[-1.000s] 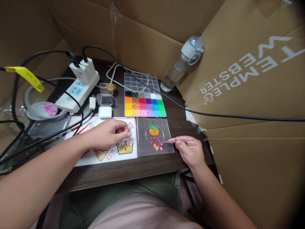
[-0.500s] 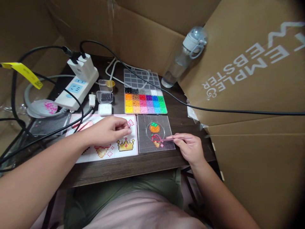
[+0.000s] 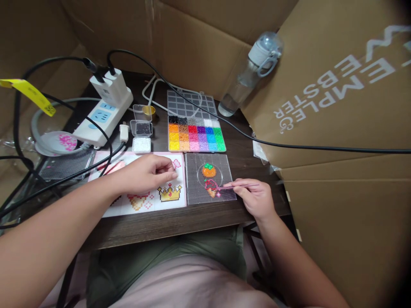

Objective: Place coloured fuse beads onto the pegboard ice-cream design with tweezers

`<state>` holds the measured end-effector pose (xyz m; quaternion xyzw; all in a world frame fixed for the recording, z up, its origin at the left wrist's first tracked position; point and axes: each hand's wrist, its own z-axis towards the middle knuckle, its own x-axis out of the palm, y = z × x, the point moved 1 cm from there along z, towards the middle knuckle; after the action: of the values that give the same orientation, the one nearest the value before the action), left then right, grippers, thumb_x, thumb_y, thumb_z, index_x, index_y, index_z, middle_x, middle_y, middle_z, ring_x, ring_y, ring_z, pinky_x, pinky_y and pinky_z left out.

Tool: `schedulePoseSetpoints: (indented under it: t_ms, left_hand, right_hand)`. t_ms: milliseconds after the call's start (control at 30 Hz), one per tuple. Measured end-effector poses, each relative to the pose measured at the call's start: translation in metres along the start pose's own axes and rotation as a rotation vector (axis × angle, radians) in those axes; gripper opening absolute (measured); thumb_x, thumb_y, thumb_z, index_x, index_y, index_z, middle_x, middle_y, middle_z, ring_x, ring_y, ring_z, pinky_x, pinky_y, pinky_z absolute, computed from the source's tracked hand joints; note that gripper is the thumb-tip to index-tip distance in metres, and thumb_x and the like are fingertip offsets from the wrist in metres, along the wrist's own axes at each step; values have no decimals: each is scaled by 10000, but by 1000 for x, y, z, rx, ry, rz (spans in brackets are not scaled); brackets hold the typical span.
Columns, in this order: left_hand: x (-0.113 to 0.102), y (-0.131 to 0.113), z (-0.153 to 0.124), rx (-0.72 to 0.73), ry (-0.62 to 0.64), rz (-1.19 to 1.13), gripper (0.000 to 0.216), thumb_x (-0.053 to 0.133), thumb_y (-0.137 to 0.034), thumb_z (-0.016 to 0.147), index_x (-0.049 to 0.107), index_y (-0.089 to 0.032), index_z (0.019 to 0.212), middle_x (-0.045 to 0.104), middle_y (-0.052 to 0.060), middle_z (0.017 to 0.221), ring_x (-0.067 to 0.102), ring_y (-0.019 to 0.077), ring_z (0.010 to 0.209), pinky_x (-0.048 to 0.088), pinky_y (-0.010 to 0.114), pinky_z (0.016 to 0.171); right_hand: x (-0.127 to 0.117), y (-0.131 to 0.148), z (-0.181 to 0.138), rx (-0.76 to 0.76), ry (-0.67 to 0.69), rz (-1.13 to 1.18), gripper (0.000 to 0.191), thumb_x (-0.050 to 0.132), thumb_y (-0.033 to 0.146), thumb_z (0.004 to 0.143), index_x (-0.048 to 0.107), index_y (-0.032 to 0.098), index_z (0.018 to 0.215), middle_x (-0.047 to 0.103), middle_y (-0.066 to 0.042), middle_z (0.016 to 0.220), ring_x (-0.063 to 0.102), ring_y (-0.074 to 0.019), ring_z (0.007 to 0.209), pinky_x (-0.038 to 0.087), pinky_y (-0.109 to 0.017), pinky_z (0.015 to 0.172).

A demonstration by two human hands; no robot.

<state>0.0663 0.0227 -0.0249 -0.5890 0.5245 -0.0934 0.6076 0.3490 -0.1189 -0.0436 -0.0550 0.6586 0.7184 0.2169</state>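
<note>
My right hand [image 3: 257, 197] pinches slim pink tweezers [image 3: 245, 186]. Their tip reaches an ice cream cone of red, pink and tan beads [image 3: 211, 187] on the clear pegboard [image 3: 230, 171]. Above the cone, an orange fruit of beads with green leaves [image 3: 209, 170] sits inside a ring mark. My left hand [image 3: 150, 172] rests on the printed pattern sheet [image 3: 181, 199], left of the board. Its fingers are loosely curled in, with nothing showing in them. A printed crown [image 3: 169, 193] lies just below this hand, which covers part of the sheet.
Behind the board stands an open bead box [image 3: 196, 134] with many colours. Small bead cases [image 3: 141, 144], a power strip [image 3: 102, 119] and a dish of pink beads [image 3: 58, 143] are left. A water bottle [image 3: 247, 77] stands back right. A black cable [image 3: 224, 126] crosses above; cardboard walls [image 3: 337, 171] surround the table.
The view has shifted very slightly. Both hands keep their places, and the tweezers' tip stays at the bead cone.
</note>
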Motion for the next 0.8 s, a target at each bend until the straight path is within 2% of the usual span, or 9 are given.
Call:
schedulePoseSetpoints:
  t_ms: [300, 567, 800]
  left_hand:
    - [0, 3, 1, 10, 9, -7, 295, 539, -427, 825, 527, -185, 656, 500, -29, 601, 413, 90, 553, 326, 230, 536]
    - [-1, -1, -2, 11, 7, -4, 284, 508, -419, 845, 512, -187, 681, 498, -37, 617, 422, 100, 570, 321, 240, 539]
    - [-1, 1, -2, 5, -1, 8, 302, 511, -435, 843, 507, -185, 673, 478, -34, 619, 419, 101, 576, 320, 239, 540]
  right_hand:
    - [-2, -8, -1, 48, -21, 61, 159, 729, 385, 789, 761, 230, 801, 790, -69, 829, 758, -238, 788, 613, -364, 765]
    - [-6, -17, 8, 79, -26, 280, 162, 770, 371, 758, 760, 222, 823, 788, -96, 830, 763, -269, 779, 621, -369, 730]
    - [-5, -16, 7, 38, -9, 146, 182, 748, 382, 777, 767, 205, 813, 787, -94, 823, 763, -258, 772, 623, -372, 750]
